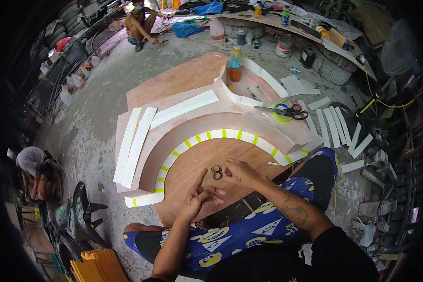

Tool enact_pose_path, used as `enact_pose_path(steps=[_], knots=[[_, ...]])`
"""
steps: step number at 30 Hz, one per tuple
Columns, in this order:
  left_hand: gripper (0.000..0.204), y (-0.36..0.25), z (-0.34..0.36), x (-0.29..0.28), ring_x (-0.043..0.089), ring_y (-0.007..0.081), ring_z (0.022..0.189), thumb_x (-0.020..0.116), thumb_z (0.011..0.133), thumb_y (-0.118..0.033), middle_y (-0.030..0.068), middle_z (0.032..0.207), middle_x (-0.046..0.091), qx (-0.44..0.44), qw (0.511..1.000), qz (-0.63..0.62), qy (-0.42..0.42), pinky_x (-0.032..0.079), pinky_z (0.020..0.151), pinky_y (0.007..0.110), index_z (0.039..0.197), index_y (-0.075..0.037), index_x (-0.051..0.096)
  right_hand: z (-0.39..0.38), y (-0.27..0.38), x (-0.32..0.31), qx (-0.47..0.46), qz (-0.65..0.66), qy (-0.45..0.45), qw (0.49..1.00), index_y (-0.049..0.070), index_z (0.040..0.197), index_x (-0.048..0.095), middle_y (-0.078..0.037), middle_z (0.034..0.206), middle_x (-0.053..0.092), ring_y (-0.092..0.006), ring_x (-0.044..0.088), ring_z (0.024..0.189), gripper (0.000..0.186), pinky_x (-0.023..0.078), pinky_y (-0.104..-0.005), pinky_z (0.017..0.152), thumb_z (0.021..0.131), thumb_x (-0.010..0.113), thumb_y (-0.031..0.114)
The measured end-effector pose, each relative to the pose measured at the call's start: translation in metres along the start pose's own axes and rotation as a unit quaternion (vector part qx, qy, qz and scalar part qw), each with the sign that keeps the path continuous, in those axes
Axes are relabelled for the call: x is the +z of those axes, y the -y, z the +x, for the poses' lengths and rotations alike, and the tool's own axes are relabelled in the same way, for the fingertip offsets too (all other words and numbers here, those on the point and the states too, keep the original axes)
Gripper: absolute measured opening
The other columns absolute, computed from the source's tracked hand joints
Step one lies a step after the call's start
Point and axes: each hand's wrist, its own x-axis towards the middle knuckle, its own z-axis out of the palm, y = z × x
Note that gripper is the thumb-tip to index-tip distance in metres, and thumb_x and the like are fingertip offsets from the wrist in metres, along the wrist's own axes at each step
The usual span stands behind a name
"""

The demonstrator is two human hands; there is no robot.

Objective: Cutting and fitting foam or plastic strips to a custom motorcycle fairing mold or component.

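Note:
My left hand (201,195) hovers over the brown board (188,181) with its index finger stretched out and the others loosely apart, holding nothing I can see. To its right, my right hand (239,173) has its fingers drawn together; whatever is in them is hidden. Between the hands are two small dark rings (216,172) with yellowish rims, perhaps tape rolls or scissor handles. Beyond them stands a pinkish fender-shaped piece (148,162). A white strip (188,143) lines its arch, crossed by short yellow tape pieces. Large scissors (293,112) rest on it over a green tape roll (283,113).
White strips (336,127) lie on the floor at right, and others lie on the fender. A bottle of amber liquid (235,70) stands at its far end. One person (141,23) squats at the back, another (37,171) at left. An orange-yellow container (98,267) sits lower left.

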Motion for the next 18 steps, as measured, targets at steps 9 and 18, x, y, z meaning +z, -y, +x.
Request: enact_pose_path(steps=[9, 18], knots=[[0.090, -0.025, -0.006, -0.006, 0.068, 0.0272, 0.075, 0.053, 0.084, -0.007, 0.0203, 0.084, 0.067, 0.065, 0.992, -0.073, 0.083, 0.054, 0.076, 0.035, 0.156, -0.005, 0.000, -0.002, 0.016, -0.001, 0.050, -0.018, 0.152, 0.987, 0.003, 0.087, 0.060, -0.014, 0.086, 0.063, -0.0308, 0.065, 0.073, 0.017, 0.051, -0.0387, 0.066, 0.088, 0.067, 0.018], [0.088, -0.022, -0.010, -0.003, 0.067, 0.0261, 0.078, 0.047, 0.080, 0.000, 0.0168, 0.079, 0.065, 0.013, 0.987, 0.018, 0.159, 0.053, 0.080, 0.034, 0.156, -0.006, 0.002, 0.010, 0.057, -0.027, -0.035, 0.107, -0.084, 0.990, 0.003, 0.097, 0.069, -0.005, 0.089, 0.061, -0.0144, 0.064, 0.074, 0.017, 0.053, -0.0261, 0.063, 0.082, 0.075, 0.007]])
